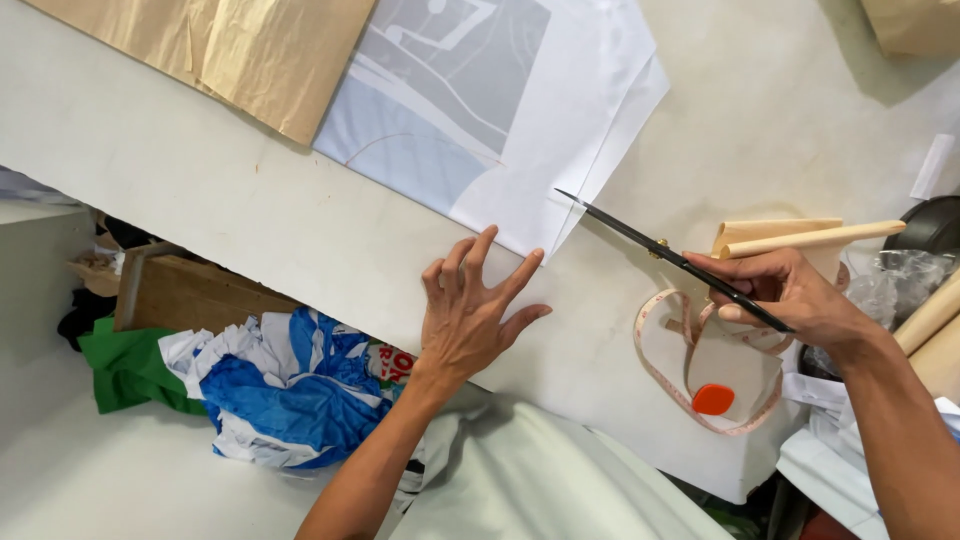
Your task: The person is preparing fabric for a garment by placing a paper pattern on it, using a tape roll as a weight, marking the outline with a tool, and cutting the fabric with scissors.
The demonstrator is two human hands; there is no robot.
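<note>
My left hand [472, 315] lies flat on the white table, fingers spread, fingertips pressing the near edge of a white and grey-blue printed fabric [470, 110]. My right hand [790, 295] grips black scissors [660, 250], whose long blades point left and touch the fabric's right corner. The blades look nearly closed at the tip.
Brown pattern paper [230, 45] overlaps the fabric at the top left. A pink measuring tape [670, 375], an orange chalk piece [713, 399] and rolled brown paper [800, 238] lie by my right hand. Below the table edge [250, 265] sit a cardboard box and crumpled blue-white cloth [290, 385].
</note>
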